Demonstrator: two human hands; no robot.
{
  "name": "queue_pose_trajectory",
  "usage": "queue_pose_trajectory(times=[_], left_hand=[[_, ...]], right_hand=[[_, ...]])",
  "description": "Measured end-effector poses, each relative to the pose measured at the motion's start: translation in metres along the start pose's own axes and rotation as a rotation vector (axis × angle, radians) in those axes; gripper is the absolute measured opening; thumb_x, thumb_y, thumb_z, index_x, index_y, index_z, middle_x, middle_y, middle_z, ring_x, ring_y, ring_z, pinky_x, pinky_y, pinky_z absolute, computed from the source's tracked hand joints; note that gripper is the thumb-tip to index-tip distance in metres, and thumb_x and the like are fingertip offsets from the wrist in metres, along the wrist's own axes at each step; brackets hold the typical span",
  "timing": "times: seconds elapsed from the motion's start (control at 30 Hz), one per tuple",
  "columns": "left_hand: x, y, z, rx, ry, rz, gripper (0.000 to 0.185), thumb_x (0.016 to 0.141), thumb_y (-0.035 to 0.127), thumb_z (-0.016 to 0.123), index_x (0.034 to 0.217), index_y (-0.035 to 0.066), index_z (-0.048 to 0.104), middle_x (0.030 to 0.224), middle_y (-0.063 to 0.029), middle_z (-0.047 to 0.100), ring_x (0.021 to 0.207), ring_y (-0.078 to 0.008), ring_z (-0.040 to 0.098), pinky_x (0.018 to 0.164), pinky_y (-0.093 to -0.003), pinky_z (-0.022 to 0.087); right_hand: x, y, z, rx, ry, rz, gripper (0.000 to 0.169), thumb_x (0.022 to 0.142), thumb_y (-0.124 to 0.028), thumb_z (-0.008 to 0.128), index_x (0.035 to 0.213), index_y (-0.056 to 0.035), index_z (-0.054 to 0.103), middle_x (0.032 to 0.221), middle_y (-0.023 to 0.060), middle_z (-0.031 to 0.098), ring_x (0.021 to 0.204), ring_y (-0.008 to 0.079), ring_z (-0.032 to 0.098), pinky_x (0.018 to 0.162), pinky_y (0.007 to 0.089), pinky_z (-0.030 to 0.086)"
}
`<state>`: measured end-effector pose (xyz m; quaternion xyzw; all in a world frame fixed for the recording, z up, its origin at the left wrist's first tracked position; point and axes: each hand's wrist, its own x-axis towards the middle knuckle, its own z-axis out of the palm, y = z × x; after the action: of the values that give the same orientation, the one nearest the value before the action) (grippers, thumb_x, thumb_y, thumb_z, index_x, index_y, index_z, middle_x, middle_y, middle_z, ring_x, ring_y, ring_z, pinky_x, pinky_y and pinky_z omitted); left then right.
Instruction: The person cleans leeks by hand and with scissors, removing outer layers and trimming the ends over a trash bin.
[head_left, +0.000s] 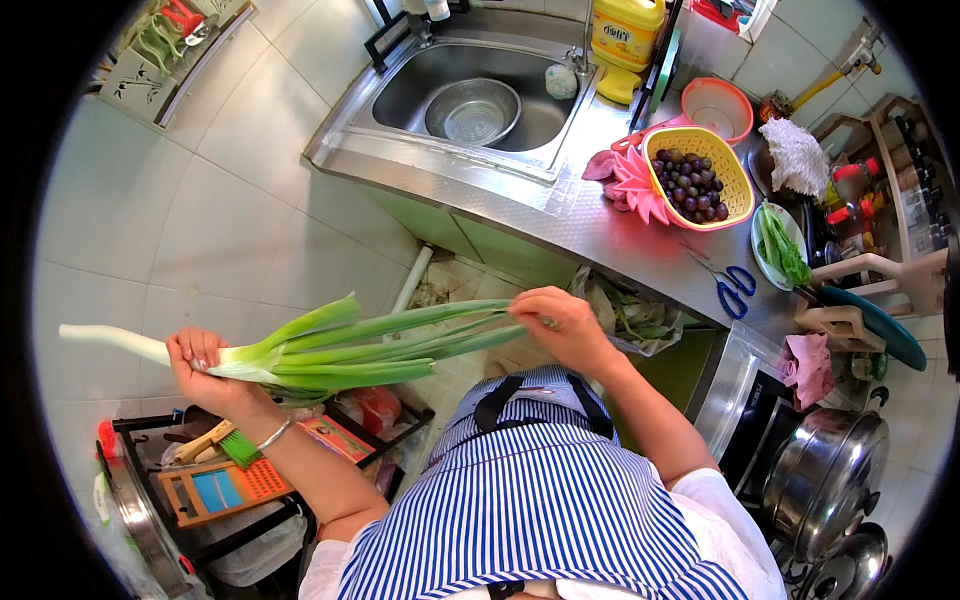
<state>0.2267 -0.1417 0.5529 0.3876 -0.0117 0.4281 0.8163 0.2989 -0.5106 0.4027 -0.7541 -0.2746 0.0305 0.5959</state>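
A long, thick Chinese leek or green onion (330, 346) stretches across in front of me, its white stalk pointing left and its green leaves fanning to the right. My left hand (199, 360) is wrapped around the pale stalk just below where the leaves spread. At the other end, my right hand (562, 322) pinches the leaf tips between thumb and fingers. The leek hangs in the air above the floor, apart from the counter. Below the right hand, a clear plastic bag (637, 311) with leafy scraps sits near the cabinet.
The steel sink (397, 90) holds a metal basin (472, 112). On the counter are a yellow-and-pink basket (739, 165) of grapes (688, 184), blue-handled scissors (731, 292) and a plate of lettuce (780, 244). A steel pot (817, 472) stands right; a rack with a grater (225, 491) stands left.
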Motion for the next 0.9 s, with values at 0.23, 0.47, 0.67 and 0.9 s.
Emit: queue_pose_trajectory(times=[0.23, 0.47, 0.67, 0.9], left_hand=[[0.000, -0.016, 0.002, -0.081, -0.007, -0.052, 0.028, 0.092, 0.009, 0.041, 0.066, 0.009, 0.030, 0.057, 0.0009, 0.029, 0.042, -0.0063, 0.022, 0.036, -0.0196, 0.025], [-0.005, -0.016, 0.004, -0.084, -0.013, -0.056, 0.029, 0.091, 0.009, 0.042, 0.066, 0.010, 0.029, 0.057, 0.0011, 0.029, 0.042, -0.0064, 0.022, 0.035, -0.0194, 0.025], [-0.006, -0.018, -0.001, -0.074, 0.012, -0.065, 0.028, 0.092, 0.009, 0.042, 0.066, 0.009, 0.029, 0.058, 0.0006, 0.029, 0.043, -0.0068, 0.023, 0.036, -0.0196, 0.025], [-0.005, -0.019, -0.010, -0.075, 0.074, -0.076, 0.028, 0.092, 0.009, 0.042, 0.066, 0.009, 0.030, 0.057, 0.0003, 0.029, 0.043, -0.0068, 0.023, 0.036, -0.0195, 0.025]], right_hand=[[0.027, -0.014, 0.043, -0.141, -0.050, -0.224, 0.021, 0.078, -0.005, 0.056, 0.099, -0.0021, 0.060, 0.096, 0.0106, 0.059, 0.090, 0.0279, 0.055, 0.076, 0.0357, 0.046], [0.037, -0.020, 0.050, -0.089, -0.162, -0.010, 0.022, 0.077, -0.008, 0.060, 0.099, -0.0015, 0.058, 0.095, 0.0119, 0.058, 0.086, 0.0294, 0.055, 0.074, 0.0352, 0.045], [0.049, -0.020, 0.047, -0.359, 0.011, -0.202, 0.021, 0.073, -0.010, 0.065, 0.090, -0.0029, 0.054, 0.093, 0.0099, 0.057, 0.086, 0.0284, 0.054, 0.075, 0.0350, 0.045], [0.055, -0.017, 0.024, 0.111, -0.368, 0.195, 0.022, 0.079, -0.008, 0.060, 0.098, -0.0001, 0.053, 0.089, 0.0095, 0.060, 0.082, 0.0211, 0.057, 0.075, 0.0317, 0.045]])
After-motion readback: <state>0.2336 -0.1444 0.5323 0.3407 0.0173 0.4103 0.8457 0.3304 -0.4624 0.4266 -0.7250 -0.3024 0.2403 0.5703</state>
